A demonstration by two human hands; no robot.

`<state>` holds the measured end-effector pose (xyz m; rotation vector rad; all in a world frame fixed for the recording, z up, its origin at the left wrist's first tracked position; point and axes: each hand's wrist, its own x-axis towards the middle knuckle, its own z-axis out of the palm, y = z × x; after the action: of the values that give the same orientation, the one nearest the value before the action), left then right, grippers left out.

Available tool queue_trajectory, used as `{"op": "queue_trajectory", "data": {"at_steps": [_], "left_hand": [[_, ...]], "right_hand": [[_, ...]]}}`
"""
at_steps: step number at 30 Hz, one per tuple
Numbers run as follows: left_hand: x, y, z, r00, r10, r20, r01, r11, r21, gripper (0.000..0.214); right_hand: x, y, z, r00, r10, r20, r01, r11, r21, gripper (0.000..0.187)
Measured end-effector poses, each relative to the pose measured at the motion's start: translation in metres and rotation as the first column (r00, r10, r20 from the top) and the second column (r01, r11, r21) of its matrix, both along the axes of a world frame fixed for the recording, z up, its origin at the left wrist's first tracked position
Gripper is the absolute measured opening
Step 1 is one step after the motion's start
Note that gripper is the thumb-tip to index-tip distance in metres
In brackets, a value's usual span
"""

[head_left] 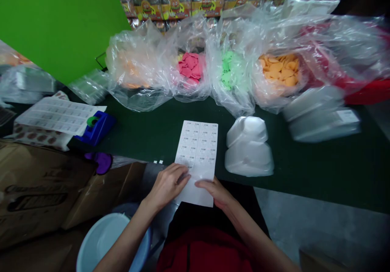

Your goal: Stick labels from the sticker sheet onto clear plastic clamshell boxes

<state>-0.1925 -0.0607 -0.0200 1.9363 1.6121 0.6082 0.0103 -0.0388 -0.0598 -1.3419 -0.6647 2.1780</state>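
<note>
A white sheet of printed stickers (199,144) reaches over the near edge of the green table, its lower part bare of stickers. My right hand (217,191) grips the sheet's lower right edge, thumb on top and fingers underneath. Over the lowest sticker row on the left side, my left hand (171,182) has its thumb and fingers drawn together at the sheet. Whatever is between those fingertips is too small to make out. Just right of the sheet stands a clear plastic clamshell box (250,158).
Plastic bags of orange (278,71), green (227,69) and pink pieces (190,67) line the back. More clear boxes (323,117) stand right. A blue tape dispenser (97,128) and another sticker sheet (57,113) lie left. Below are a bucket (105,239) and cardboard boxes (39,195).
</note>
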Motion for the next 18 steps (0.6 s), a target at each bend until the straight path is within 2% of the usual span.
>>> {"op": "queue_trajectory", "data": {"at_steps": [3,6,9,11,13,15,17,18], "left_hand": [[0.002,-0.001,-0.001,0.988,-0.08,-0.129,0.086,0.995,0.041,0.023],[0.006,0.0,-0.002,0.983,-0.079,-0.168,0.093,0.993,0.072,0.025],[0.009,0.004,-0.004,0.998,0.015,-0.064,-0.01,0.997,0.076,0.023],[0.009,0.008,-0.009,0.985,0.162,0.056,-0.165,0.985,0.043,0.02],[0.006,0.013,-0.017,0.914,0.363,0.182,-0.363,0.931,-0.039,0.019],[0.003,0.02,-0.025,0.777,0.549,0.308,-0.53,0.834,-0.152,0.022],[0.002,0.025,-0.03,0.632,0.66,0.405,-0.632,0.742,-0.223,0.026],[0.003,0.025,-0.029,0.587,0.682,0.436,-0.67,0.712,-0.212,0.027]], "right_hand": [[-0.001,0.001,0.005,1.0,0.02,-0.003,-0.02,0.999,0.029,0.042],[0.0,0.001,0.007,1.0,0.022,0.015,-0.022,0.999,0.03,0.041],[0.0,0.0,0.007,0.999,-0.03,0.035,0.03,1.0,0.001,0.047],[0.0,0.0,0.005,0.998,-0.057,0.035,0.057,0.998,-0.013,0.05],[0.002,0.0,0.003,0.996,-0.064,0.06,0.066,0.997,-0.029,0.048],[0.009,-0.001,0.003,0.994,-0.047,0.101,0.049,0.999,-0.012,0.044],[0.025,-0.003,0.008,0.989,0.017,0.144,-0.03,0.996,0.087,0.045],[0.035,-0.005,0.013,0.978,0.045,0.202,-0.081,0.982,0.172,0.046]]}}
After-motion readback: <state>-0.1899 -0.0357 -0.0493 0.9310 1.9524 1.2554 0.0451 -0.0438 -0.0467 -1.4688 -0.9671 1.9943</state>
